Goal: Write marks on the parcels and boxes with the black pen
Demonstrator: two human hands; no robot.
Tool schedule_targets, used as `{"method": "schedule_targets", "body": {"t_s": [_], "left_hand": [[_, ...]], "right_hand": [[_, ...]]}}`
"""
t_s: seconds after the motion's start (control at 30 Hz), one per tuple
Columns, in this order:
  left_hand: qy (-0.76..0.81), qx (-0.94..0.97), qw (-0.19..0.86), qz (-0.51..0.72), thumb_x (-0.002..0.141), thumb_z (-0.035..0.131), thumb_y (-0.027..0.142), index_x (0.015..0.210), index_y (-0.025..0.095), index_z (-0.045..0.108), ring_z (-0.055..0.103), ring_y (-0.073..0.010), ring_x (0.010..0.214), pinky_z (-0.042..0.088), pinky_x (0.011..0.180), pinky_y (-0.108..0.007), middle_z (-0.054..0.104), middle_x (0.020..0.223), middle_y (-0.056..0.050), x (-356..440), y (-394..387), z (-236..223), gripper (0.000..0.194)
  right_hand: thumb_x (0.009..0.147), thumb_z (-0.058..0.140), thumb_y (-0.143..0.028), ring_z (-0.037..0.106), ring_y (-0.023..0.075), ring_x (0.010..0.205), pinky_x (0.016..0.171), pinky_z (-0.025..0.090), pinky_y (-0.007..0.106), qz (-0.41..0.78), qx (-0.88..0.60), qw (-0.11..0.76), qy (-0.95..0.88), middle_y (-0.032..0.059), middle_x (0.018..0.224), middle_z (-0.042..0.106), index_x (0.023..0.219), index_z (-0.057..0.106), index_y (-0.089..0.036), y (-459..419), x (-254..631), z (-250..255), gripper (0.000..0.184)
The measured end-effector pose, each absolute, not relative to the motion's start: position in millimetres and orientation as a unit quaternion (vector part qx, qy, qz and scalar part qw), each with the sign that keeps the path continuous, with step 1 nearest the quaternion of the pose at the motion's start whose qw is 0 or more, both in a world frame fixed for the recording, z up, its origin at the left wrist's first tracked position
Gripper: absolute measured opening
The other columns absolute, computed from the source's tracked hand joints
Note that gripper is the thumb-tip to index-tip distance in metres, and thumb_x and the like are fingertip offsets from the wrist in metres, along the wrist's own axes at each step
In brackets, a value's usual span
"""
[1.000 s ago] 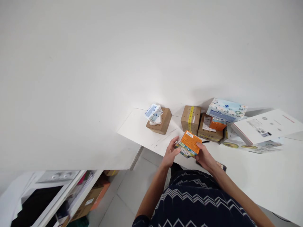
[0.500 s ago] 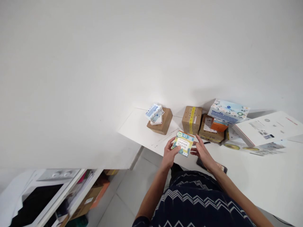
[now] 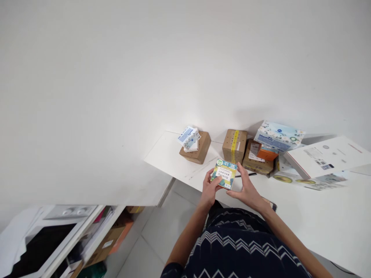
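A small box (image 3: 227,170) in yellow, teal and white, printed "Binking", is held over the table's front edge, its label upside down to me. My left hand (image 3: 210,191) grips its left side, the thumb lying across the printed face. On the other side my right hand (image 3: 246,191) curves around the box, fingers at the upper right corner and thumb by the lower edge. Just beyond the right hand lies a black pen (image 3: 249,175). A phone-like dark object (image 3: 272,204) is mostly covered by the right forearm.
A brown carton (image 3: 199,148) at the left carries small white-and-blue boxes (image 3: 189,138). A taped carton (image 3: 234,144) stands near the wall. Farther right are another carton (image 3: 256,164), an orange box (image 3: 267,153), a Manhua tissue box (image 3: 278,135) and a large white box (image 3: 330,156).
My right hand has come in against the box, its thumb now at the lower edge. The box has tilted slightly, and the forearm covers more of the dark object.
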State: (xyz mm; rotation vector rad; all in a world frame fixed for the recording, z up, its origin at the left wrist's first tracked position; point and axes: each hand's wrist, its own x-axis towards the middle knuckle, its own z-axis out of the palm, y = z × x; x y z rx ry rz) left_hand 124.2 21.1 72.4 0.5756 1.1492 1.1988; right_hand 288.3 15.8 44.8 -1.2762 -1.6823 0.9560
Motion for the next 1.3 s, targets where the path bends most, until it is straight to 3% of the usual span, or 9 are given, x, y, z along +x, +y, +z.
{"method": "schedule_targets", "body": {"t_s": [0.17, 0.33, 0.47, 0.57, 0.73, 0.87, 0.97, 1.13, 1.3], "left_hand": [[0.498, 0.249, 0.652, 0.515, 0.066, 0.076, 0.035, 0.107, 0.020, 0.056, 0.063, -0.0154, 0.076, 0.053, 0.064, -0.028, 0.066, 0.095, -0.004, 125.7, 19.6, 76.2, 0.047], [0.483, 0.270, 0.666, 0.500, 0.072, 0.070, 0.050, 0.107, 0.021, 0.058, 0.062, -0.0170, 0.077, 0.051, 0.061, -0.028, 0.065, 0.096, -0.005, 125.1, 16.8, 75.8, 0.047], [0.472, 0.347, 0.660, 0.470, 0.081, 0.050, 0.064, 0.117, 0.022, 0.061, 0.060, -0.0196, 0.087, 0.048, 0.064, -0.027, 0.061, 0.108, -0.009, 113.2, 17.9, 75.0, 0.056], [0.506, 0.459, 0.590, 0.431, 0.086, 0.043, 0.062, 0.122, 0.026, 0.062, 0.054, -0.0209, 0.101, 0.047, 0.080, -0.032, 0.056, 0.117, -0.009, 101.1, 18.2, 79.0, 0.054], [0.511, 0.569, 0.520, 0.380, 0.078, 0.062, 0.054, 0.126, 0.033, 0.058, 0.047, -0.0246, 0.115, 0.041, 0.097, -0.039, 0.044, 0.131, -0.007, 90.6, 17.0, 85.9, 0.053], [0.490, 0.576, 0.541, 0.369, 0.069, 0.075, 0.046, 0.133, 0.035, 0.050, 0.039, -0.0287, 0.130, 0.036, 0.103, -0.043, 0.036, 0.145, -0.006, 90.6, 19.0, 79.5, 0.070], [0.440, 0.535, 0.599, 0.403, 0.067, 0.079, 0.039, 0.137, 0.031, 0.045, 0.039, -0.0295, 0.132, 0.034, 0.107, -0.044, 0.041, 0.145, -0.007, 92.8, 20.6, 73.3, 0.078], [0.393, 0.427, 0.678, 0.451, 0.061, 0.084, 0.029, 0.135, 0.027, 0.046, 0.051, -0.0297, 0.122, 0.040, 0.104, -0.045, 0.053, 0.135, -0.008, 97.0, 19.6, 69.5, 0.083], [0.409, 0.343, 0.687, 0.493, 0.055, 0.086, 0.022, 0.124, 0.025, 0.056, 0.059, -0.0258, 0.112, 0.043, 0.100, -0.041, 0.062, 0.124, -0.007, 104.7, 18.3, 70.7, 0.074]], "right_hand": [[0.073, 0.071, -0.040, 0.022, 0.0341, 0.142, 0.113, 0.027, 0.056, 0.289, -0.496, 0.389, -0.720, 0.0167, 0.153, 0.024, 0.152, 0.006, -0.025, 16.1, 288.3, 45.1, 0.104], [0.074, 0.069, -0.035, 0.029, 0.0336, 0.139, 0.110, 0.031, 0.054, 0.252, -0.480, 0.438, -0.717, 0.0156, 0.150, 0.030, 0.149, 0.023, -0.024, 15.6, 285.3, 47.3, 0.089], [0.075, 0.066, -0.039, 0.047, 0.0305, 0.127, 0.105, 0.039, 0.050, 0.439, -0.490, 0.508, -0.557, 0.0130, 0.142, 0.046, 0.147, 0.030, -0.024, 18.0, 287.8, 44.2, 0.082], [0.075, 0.065, -0.045, 0.057, 0.0290, 0.115, 0.097, 0.045, 0.046, 0.589, -0.482, 0.528, -0.377, 0.0102, 0.134, 0.056, 0.143, 0.037, -0.026, 20.3, 288.4, 44.3, 0.076], [0.078, 0.060, -0.048, 0.063, 0.0280, 0.107, 0.090, 0.050, 0.044, 0.725, -0.392, 0.535, -0.187, 0.0073, 0.120, 0.067, 0.135, 0.047, -0.026, 20.5, 283.4, 58.7, 0.063], [0.084, 0.055, -0.045, 0.067, 0.0237, 0.097, 0.083, 0.053, 0.039, 0.783, -0.344, 0.501, -0.131, 0.0039, 0.110, 0.072, 0.122, 0.057, -0.027, 18.2, 281.9, 69.2, 0.042], [0.087, 0.051, -0.046, 0.069, 0.0211, 0.085, 0.075, 0.055, 0.037, 0.820, -0.322, 0.464, -0.095, 0.0032, 0.103, 0.074, 0.112, 0.062, -0.026, 17.7, 283.3, 71.5, 0.034], [0.089, 0.043, -0.057, 0.069, 0.0193, 0.073, 0.069, 0.055, 0.035, 0.875, -0.294, 0.381, -0.059, 0.0057, 0.091, 0.075, 0.108, 0.064, -0.023, 19.6, 283.9, 73.3, 0.044], [0.086, 0.031, -0.072, 0.071, 0.0236, 0.077, 0.073, 0.054, 0.040, 0.890, -0.282, 0.343, -0.107, 0.0098, 0.090, 0.075, 0.112, 0.061, -0.022, 18.4, 280.6, 70.4, 0.064]]}}
